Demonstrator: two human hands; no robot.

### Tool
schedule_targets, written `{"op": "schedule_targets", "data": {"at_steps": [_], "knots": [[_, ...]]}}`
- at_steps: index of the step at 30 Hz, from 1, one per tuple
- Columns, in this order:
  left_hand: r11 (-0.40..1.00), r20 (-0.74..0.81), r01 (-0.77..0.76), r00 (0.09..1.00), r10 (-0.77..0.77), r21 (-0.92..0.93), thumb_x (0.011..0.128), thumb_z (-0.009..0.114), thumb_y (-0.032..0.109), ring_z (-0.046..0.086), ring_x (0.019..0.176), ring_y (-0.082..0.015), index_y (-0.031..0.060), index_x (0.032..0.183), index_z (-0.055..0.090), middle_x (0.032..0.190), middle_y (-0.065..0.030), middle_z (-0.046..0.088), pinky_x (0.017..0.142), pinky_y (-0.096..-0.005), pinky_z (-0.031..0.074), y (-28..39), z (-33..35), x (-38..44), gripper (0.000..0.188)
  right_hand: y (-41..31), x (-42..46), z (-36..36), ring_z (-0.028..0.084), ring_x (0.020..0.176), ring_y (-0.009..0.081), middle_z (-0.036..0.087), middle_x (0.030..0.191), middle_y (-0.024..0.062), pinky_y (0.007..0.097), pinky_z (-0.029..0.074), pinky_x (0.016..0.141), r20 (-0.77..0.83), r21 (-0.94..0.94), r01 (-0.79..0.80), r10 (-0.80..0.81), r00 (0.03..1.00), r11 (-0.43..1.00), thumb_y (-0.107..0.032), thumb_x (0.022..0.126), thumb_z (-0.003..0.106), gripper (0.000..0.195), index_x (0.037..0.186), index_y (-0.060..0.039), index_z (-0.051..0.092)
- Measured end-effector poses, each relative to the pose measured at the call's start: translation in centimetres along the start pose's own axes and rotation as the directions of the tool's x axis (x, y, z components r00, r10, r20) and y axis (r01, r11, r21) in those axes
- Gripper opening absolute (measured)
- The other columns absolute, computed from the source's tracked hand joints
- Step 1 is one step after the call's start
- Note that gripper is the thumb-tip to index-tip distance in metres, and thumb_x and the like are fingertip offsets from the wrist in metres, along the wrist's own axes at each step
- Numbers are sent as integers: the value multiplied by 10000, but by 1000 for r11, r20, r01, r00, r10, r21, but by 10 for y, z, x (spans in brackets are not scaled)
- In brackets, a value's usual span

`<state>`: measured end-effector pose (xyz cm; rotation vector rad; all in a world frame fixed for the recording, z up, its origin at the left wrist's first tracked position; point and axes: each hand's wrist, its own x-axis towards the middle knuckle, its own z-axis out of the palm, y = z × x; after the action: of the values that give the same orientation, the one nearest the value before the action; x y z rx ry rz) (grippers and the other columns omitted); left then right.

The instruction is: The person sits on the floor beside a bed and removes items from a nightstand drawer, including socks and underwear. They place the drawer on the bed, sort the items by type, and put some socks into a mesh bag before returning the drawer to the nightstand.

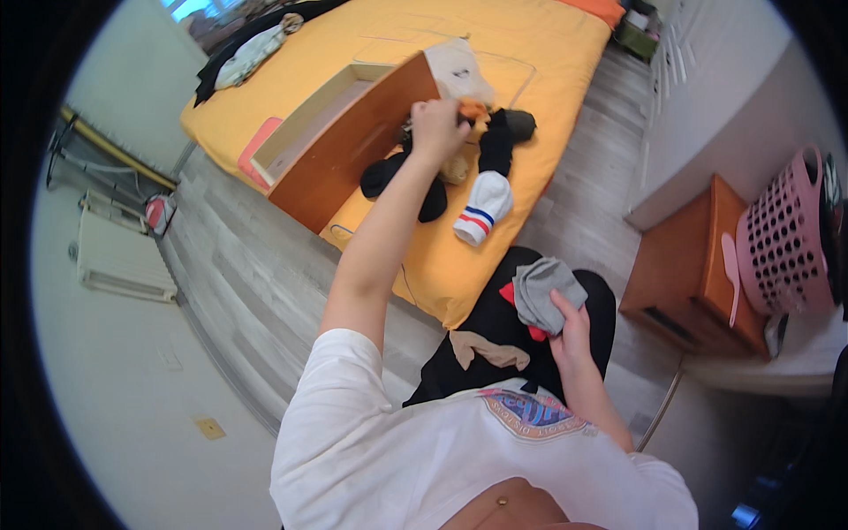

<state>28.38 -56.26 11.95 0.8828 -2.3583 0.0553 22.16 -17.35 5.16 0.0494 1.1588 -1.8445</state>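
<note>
My left hand (440,132) reaches over the bed among loose socks, its fingers curled beside an orange sock (473,109); whether it grips anything is hidden. Grey folded fabric, apparently socks (544,295), is held in my right hand (571,324) above my lap, with a red piece (538,333) showing beneath. A beige sock (490,351) lies across my black-clad legs. Close to my left hand are black socks (495,151), a dark grey rolled sock (521,124), a white sock with blue and red stripes (485,207) and more black socks (381,177).
A drawer with a brown wooden front (358,142) rests on the yellow bedsheet (437,278). Behind the socks lies a whitish plastic bag (458,69). To the right, a pink laundry basket (788,238) stands near a wooden cabinet (669,265). A radiator (122,255) lines the left wall.
</note>
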Motion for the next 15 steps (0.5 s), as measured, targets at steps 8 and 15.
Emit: {"op": "schedule_targets", "data": {"at_steps": [8, 15], "knots": [[270, -78, -101, 992, 96, -957, 813, 626, -57, 643, 977, -154, 50, 1175, 591, 1122, -80, 659, 820, -294, 509, 129, -86, -71, 379, -17, 7, -14, 605, 1117, 218, 607, 1208, 103, 349, 500, 942, -59, -60, 81, -85, 995, 995, -90, 854, 711, 464, 1264, -21, 506], [467, -58, -589, 659, 750, -659, 733, 616, -18, 564, 1203, -295, 109, 1219, 624, 1304, -105, 578, 1008, -446, 429, 182, -72, -149, 503, -16, 11, -31, 591, 1147, 209, 584, 1265, 86, 381, 472, 985, 21, -22, 60, -60, 998, 998, -409, 1018, 376, 468, 1300, -60, 509]]}}
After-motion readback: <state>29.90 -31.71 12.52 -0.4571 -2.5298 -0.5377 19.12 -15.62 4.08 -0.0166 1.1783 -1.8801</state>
